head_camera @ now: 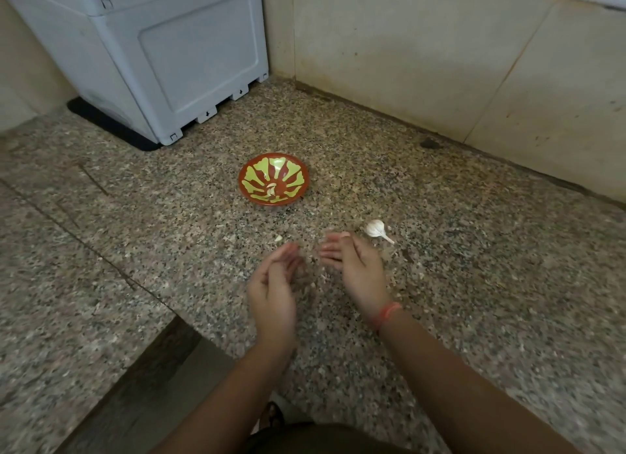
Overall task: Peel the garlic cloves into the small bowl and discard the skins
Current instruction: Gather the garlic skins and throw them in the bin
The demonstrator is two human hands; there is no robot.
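A speckled granite counter [440, 284] carries a red-and-green patterned small bowl [274, 179], beyond the fingertips. Both hands, left [274, 294] and right [355, 270], hover with fingers loosely spread, empty. A white papery garlic bulb [375, 229] lies just beside the right fingertips.

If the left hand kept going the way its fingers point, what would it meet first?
Probably the small garlic scrap on the counter just ahead of the left hand; beyond that, the small bowl. Height is unclear.

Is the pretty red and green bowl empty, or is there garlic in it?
Not empty. The bowl sits upright on the counter with a pale peeled clove or two near its middle; the exact number is too small to tell.
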